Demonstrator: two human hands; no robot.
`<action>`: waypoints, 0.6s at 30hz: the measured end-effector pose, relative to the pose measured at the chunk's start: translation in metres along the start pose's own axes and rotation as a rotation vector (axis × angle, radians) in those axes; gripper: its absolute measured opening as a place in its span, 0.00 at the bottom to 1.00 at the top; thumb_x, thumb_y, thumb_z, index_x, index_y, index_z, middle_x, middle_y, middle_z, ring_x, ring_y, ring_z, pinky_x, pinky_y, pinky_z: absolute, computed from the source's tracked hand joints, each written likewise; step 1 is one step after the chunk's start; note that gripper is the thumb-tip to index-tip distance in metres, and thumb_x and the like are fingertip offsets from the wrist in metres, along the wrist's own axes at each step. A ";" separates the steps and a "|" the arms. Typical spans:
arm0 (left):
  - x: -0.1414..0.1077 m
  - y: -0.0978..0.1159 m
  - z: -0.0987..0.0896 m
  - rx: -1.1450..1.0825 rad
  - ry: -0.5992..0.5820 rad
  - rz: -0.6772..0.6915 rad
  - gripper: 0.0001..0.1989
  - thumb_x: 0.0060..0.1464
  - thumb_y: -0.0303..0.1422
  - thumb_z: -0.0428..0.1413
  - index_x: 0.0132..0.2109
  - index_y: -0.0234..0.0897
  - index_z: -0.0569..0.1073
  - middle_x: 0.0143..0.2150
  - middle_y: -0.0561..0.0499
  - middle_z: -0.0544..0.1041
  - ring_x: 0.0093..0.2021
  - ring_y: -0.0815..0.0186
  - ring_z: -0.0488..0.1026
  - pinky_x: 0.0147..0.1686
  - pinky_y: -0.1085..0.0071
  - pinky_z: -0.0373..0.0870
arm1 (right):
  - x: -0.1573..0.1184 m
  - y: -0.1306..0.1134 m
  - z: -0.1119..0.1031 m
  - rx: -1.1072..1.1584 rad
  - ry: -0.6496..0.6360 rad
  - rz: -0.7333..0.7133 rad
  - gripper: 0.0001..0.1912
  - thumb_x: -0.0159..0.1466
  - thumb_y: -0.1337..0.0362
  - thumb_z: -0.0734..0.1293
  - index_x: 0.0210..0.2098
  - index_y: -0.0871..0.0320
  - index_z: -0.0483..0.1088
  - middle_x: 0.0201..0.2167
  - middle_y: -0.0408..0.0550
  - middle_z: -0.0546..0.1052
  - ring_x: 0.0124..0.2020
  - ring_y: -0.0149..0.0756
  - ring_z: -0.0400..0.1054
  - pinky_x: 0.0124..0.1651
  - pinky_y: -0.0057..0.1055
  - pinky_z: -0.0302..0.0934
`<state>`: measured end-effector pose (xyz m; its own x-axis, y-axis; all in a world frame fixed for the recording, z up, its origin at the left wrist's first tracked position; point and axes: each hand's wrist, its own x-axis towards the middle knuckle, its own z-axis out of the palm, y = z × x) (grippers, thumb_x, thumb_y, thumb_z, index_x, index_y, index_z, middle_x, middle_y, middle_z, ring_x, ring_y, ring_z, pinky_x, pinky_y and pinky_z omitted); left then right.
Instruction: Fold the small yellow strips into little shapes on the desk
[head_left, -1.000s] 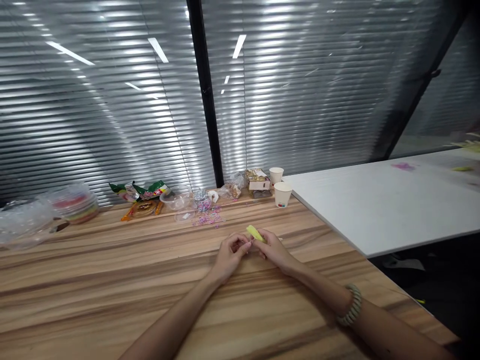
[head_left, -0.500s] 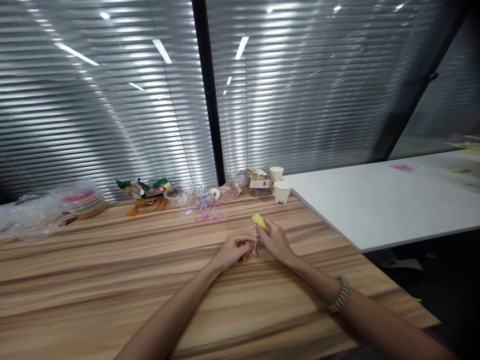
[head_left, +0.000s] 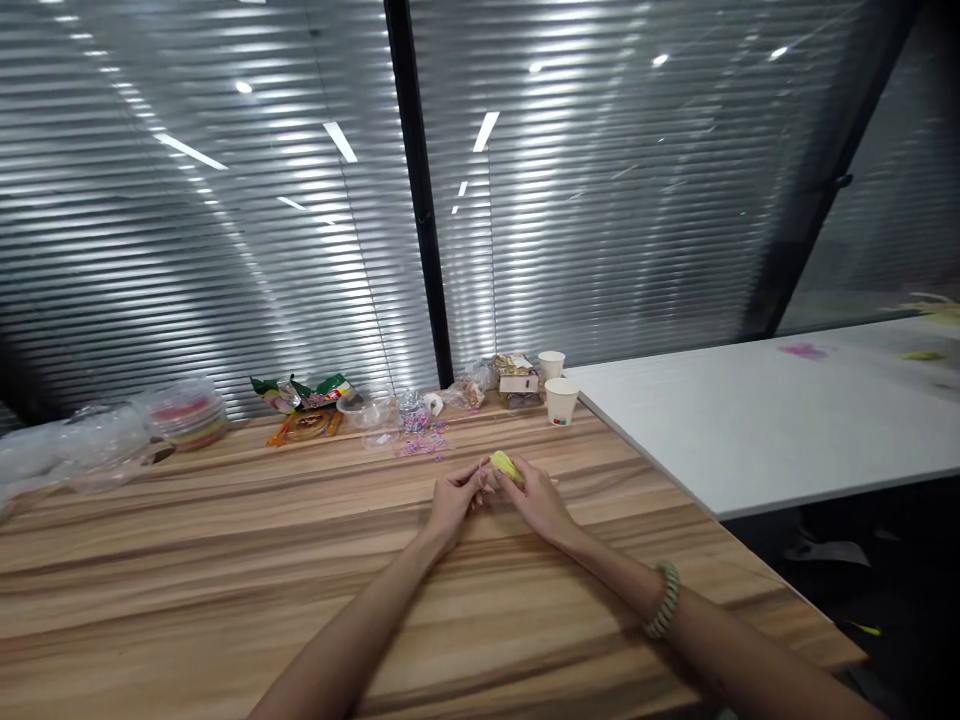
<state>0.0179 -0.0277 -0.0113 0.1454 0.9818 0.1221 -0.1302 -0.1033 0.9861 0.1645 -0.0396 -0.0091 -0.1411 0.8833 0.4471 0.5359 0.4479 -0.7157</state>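
Above the wooden table (head_left: 300, 560), my right hand (head_left: 536, 500) is closed round a small yellow object (head_left: 505, 465). My left hand (head_left: 454, 503) is at its left, fingertips pinched on a thin pale pink strand (head_left: 482, 476) that runs between the two hands. The fingers of both hands almost touch, and part of the strand is hidden by them. A green and white coiled band sits on my right wrist.
Pink and purple bits (head_left: 424, 440) lie beyond my hands, near clear plastic cups (head_left: 365, 408). Two paper cups (head_left: 561, 401), a small box (head_left: 517, 378), snack packets (head_left: 304, 393) and stacked lids (head_left: 186, 414) line the back edge. A white table (head_left: 675, 420) adjoins at right.
My left hand has risen and its fingers have closed on the strand. My right hand has shifted slightly left and down with the yellow object. The strand no longer hangs straight down.
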 end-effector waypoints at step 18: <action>0.001 -0.002 -0.003 0.393 -0.069 0.282 0.16 0.39 0.38 0.61 0.37 0.36 0.76 0.38 0.45 0.75 0.37 0.63 0.70 0.32 0.73 0.65 | 0.006 0.020 0.000 -0.108 -0.247 -0.327 0.11 0.59 0.72 0.55 0.37 0.59 0.66 0.35 0.50 0.73 0.37 0.37 0.65 0.39 0.30 0.57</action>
<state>0.0155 -0.0255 -0.0138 0.2243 0.8954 0.3847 0.2042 -0.4292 0.8798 0.1747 -0.0253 -0.0209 -0.5065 0.7100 0.4893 0.5125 0.7042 -0.4914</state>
